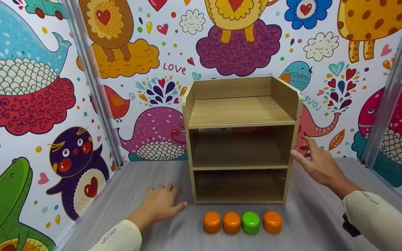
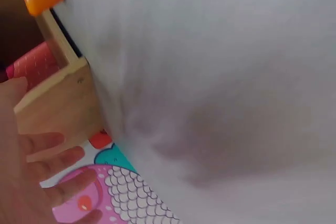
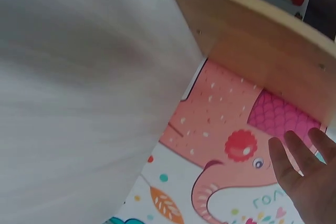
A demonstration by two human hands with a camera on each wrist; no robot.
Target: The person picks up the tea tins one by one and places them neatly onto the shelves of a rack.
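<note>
A small wooden shelf unit (image 1: 240, 167) with a tray-like top and two open compartments stands upright on the table. My left hand (image 1: 162, 204) is low beside its left side, fingers spread and nothing in them. In the left wrist view, those fingers (image 2: 58, 182) appear near the wooden side panel (image 2: 68, 106). By the unit's right side, my right hand (image 1: 318, 165) is raised with loosely bent fingers, holding nothing; whether the thumb touches the panel, I cannot tell. Three orange rounded cylinders (image 1: 212, 222) and a green one (image 1: 250, 222) sit in a row before the unit.
The grey table (image 1: 173, 237) reaches back to walls covered with cartoon animals. Metal posts (image 1: 98, 87) mark the left corner, with another post (image 1: 386, 101) at the right. The back wall (image 1: 176, 66) rises close behind the shelf unit.
</note>
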